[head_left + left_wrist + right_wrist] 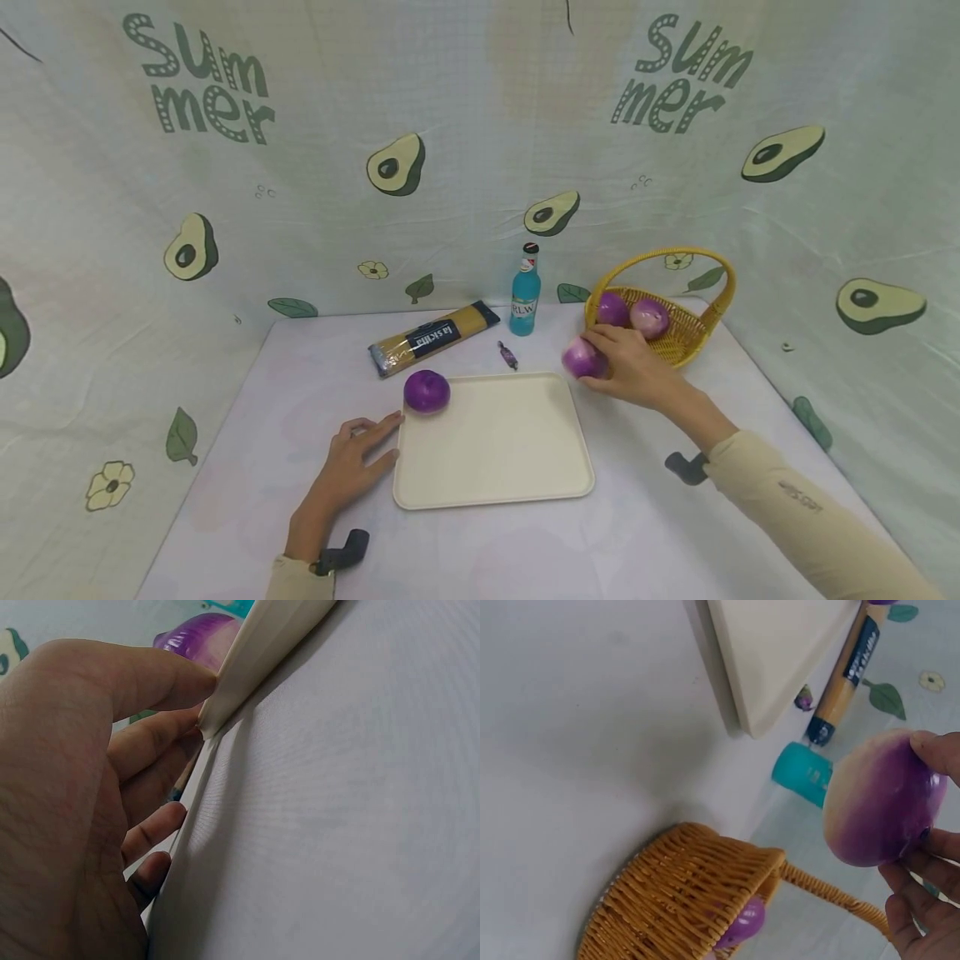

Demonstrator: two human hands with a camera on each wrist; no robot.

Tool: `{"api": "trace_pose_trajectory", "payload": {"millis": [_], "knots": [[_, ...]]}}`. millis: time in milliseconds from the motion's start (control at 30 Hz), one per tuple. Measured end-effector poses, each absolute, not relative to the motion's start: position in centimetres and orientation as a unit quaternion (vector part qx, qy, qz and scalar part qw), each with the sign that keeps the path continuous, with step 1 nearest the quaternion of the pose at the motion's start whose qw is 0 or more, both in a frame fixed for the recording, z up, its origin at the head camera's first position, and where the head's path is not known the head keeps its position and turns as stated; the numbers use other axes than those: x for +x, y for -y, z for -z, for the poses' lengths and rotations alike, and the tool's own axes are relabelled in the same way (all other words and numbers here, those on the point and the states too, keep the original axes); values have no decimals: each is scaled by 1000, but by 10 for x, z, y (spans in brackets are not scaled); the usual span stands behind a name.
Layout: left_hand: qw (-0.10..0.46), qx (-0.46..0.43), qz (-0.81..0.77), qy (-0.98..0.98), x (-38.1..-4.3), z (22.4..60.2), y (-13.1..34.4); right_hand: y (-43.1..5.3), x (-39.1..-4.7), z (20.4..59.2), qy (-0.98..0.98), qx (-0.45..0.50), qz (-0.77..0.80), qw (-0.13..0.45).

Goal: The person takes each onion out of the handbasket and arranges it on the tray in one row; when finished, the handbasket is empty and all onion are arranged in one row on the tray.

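Observation:
My right hand point(633, 367) holds a purple-and-white onion point(584, 358) between thumb and fingers, above the table just in front of the wicker basket point(686, 333). In the right wrist view this onion point(881, 799) is pale on one side and deep purple on the other. Two more onions point(649, 318) sit in the basket. A darker purple onion point(427, 392) lies at the back left corner of the cream tray point(495, 442). My left hand point(351, 463) rests at the tray's left edge; in the left wrist view its fingertips touch the rim point(251, 671).
Behind the tray lie a pack of spaghetti point(433, 337) and a small wrapped candy point(507, 356). A blue bottle point(525, 296) stands upright near the back, left of the basket. The basket's tall handle point(675, 252) arches over it. A printed cloth hangs behind the table.

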State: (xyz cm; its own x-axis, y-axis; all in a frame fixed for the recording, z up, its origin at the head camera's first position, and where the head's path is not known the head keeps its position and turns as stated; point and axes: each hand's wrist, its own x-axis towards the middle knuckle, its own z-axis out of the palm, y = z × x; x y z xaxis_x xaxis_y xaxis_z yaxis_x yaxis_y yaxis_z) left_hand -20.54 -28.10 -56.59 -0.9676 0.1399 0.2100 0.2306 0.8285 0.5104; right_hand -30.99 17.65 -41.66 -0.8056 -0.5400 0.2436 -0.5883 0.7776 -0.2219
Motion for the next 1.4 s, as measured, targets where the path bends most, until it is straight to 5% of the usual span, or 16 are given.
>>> {"api": "trace_pose_trajectory", "payload": {"millis": [1400], "knots": [[76,-92,282,952,-204,563,281,-130,-311,436,922,349,-152,74]]}}
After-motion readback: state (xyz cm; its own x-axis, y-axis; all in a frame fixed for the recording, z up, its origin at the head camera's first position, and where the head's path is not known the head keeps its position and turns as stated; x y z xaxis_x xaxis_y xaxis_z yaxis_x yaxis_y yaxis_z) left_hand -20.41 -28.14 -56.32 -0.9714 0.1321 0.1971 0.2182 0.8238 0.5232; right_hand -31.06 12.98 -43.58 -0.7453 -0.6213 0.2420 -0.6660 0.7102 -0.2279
